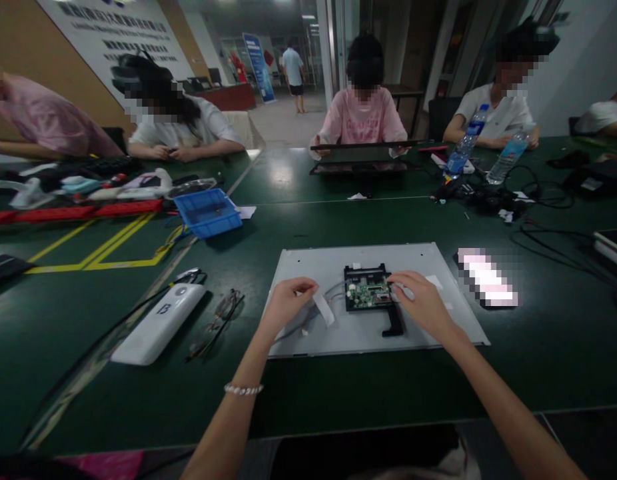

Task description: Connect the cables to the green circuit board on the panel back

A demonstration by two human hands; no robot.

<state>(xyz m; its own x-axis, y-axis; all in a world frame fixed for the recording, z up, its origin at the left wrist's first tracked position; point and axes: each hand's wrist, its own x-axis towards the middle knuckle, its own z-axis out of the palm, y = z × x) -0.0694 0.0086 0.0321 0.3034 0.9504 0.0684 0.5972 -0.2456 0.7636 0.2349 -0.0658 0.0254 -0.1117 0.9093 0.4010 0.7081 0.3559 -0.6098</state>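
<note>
A grey flat panel (418,263) lies face down on the green table in front of me. A green circuit board (368,293) in a black frame sits on its middle. My left hand (286,303) is closed in a pinch on a white strip of tape or ribbon (323,310) just left of the board, with thin wires beside it. My right hand (421,303) rests with curled fingers on the board's right edge, fingertips touching it.
A white power bank (158,323) and a pair of glasses (216,320) lie to the left. A blue tray (208,213) stands further back left, a phone (486,277) to the right. Several people sit across the table, with bottles (461,150) and cables (493,197).
</note>
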